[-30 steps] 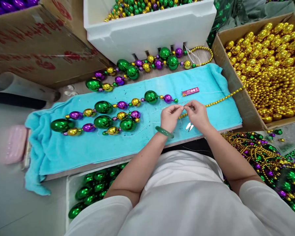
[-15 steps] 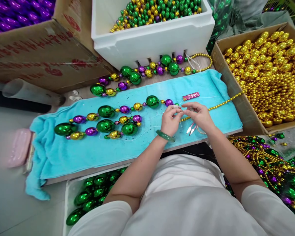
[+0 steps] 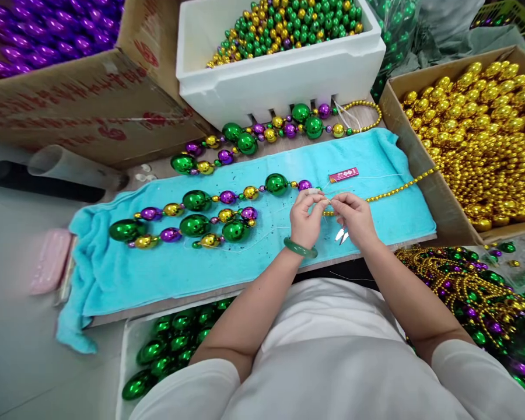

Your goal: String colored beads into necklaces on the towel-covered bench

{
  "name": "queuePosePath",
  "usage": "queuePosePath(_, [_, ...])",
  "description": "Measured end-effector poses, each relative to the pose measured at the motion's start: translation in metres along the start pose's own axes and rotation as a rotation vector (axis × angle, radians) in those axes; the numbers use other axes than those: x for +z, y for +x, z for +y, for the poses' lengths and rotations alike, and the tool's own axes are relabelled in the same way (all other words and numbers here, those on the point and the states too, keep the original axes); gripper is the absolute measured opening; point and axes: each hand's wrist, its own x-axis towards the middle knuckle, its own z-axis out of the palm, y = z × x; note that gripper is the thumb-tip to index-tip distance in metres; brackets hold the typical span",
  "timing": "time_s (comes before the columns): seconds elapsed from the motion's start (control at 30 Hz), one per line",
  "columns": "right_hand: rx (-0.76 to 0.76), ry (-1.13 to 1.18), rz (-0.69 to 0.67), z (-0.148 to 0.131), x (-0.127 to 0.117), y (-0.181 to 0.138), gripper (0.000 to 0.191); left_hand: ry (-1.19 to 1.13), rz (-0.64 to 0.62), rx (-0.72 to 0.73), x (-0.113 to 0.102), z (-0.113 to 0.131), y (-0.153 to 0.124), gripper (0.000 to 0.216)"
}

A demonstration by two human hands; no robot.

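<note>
My left hand [image 3: 306,219], with a green bangle at the wrist, and my right hand [image 3: 353,217] meet fingertip to fingertip over a turquoise towel [image 3: 254,256]. Both pinch a thin clear thread at the end of a strand of small gold beads [image 3: 394,191] that runs right into a box. The right hand also carries small snips [image 3: 342,235] whose blades poke out below the palm. Left of my hands a strand of large green, purple and gold beads [image 3: 201,213] lies doubled on the towel. A small red tag [image 3: 343,174] lies just beyond my fingers.
A white foam box of mixed beads [image 3: 284,64] stands behind the towel, with another big-bead strand [image 3: 262,134] in front of it. A cardboard box of gold beads [image 3: 476,128] sits right, a purple-bead box [image 3: 70,87] left, a tray of green balls [image 3: 166,344] below, a bead heap [image 3: 476,291] lower right.
My fingertips stayed together on the thread, shifting slightly as they work it. The view slid so the whole scene sits a little lower and further right.
</note>
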Motion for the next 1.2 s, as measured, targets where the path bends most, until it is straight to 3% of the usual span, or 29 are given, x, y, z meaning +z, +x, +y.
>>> queuePosePath(0.23, [0.032, 0.116, -0.011, 0.005, 0.003, 0.001, 0.023, 0.160, 0.147, 0.171, 0.002, 0.001, -0.005, 0.009])
queuePosePath(0.47, [-0.004, 0.005, -0.031, 0.011, 0.003, 0.002, 0.020, 0.041, 0.133, 0.013, 0.001, -0.001, -0.001, 0.008])
queuePosePath(0.53, [-0.123, -0.123, -0.021, 0.013, 0.000, 0.003, 0.016, -0.035, 0.114, -0.065, 0.002, -0.004, -0.001, 0.008])
queuePosePath(0.7, [-0.690, -0.550, 0.134, 0.013, -0.005, -0.003, 0.008, -0.119, 0.148, -0.150, 0.004, -0.009, 0.001, 0.008])
queuePosePath(0.83, [-0.965, -0.772, 0.093, 0.014, -0.002, -0.008, 0.013, -0.137, 0.157, -0.170, 0.006, -0.005, 0.001, 0.007])
queuePosePath(1.03, [-1.000, -0.944, 0.145, 0.018, 0.000, -0.003, 0.017, -0.237, 0.155, -0.259, 0.009, -0.001, -0.001, 0.006])
queuePosePath(1.2, [-0.986, -1.011, 0.160, 0.019, -0.001, -0.004, 0.019, -0.240, 0.153, -0.243, 0.009, -0.001, -0.001, 0.007])
